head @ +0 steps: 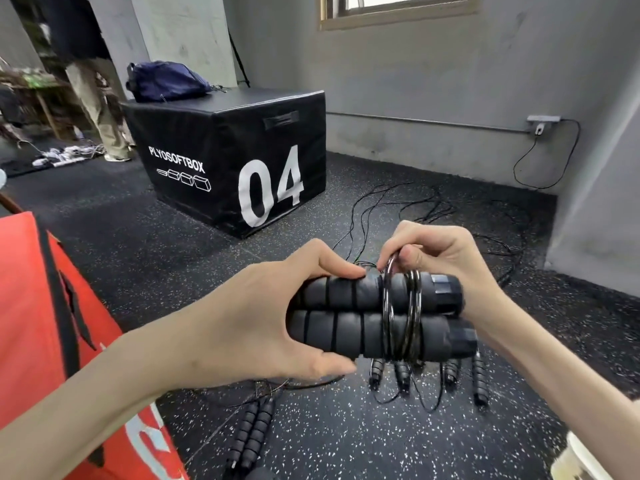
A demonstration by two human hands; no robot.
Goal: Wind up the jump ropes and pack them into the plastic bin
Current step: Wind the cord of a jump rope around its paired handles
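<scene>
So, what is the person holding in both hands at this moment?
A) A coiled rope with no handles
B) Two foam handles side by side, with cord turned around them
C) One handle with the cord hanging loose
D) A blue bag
B: the left hand grips two foam handles held side by side, and the right hand guides loops of cord around both.

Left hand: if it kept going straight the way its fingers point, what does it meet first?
The left hand points rightward along the paired jump rope handles it grips. Straight on, it would first meet the rope coils wrapped around them, then the right hand holding that end. Depth looks shared, though one view can't confirm.
</scene>
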